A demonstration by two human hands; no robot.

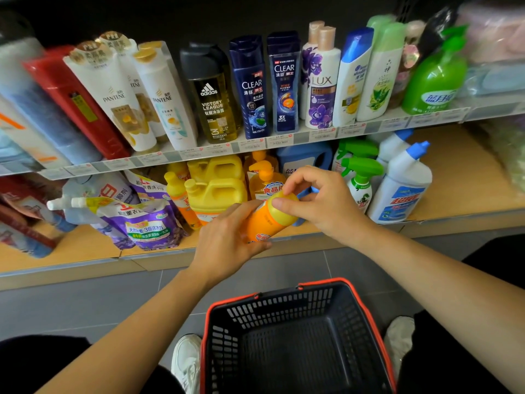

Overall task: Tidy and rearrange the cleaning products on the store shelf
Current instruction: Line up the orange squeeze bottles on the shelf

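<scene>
Two-tier store shelf: the upper white metal shelf (pixel 284 139) carried an upright row of shampoo and body-wash bottles. The lower tan wooden shelf (pixel 466 177) carried the cleaning products. The black plastic mesh basket with a red rim (pixel 284 302) sat on the grey tile floor between our feet, nothing in it.

On the lower shelf, the stacked yellow plastic jugs (pixel 216 191) stood mid-row. The white angled-neck bottles with blue caps (pixel 403 189) stood to the right, and the purple refill pouches (pixel 147 223) slumped to the left.

We held the task item, an orange plastic bottle with a yellow cap (pixel 264 220), tilted in the air at the front edge of the lower shelf, cap pointing up and right. Our left hand (pixel 227 237) wrapped the bottle's body. Our right hand (pixel 321 200) was curled over the cap, fingers and thumb pinching it.
</scene>
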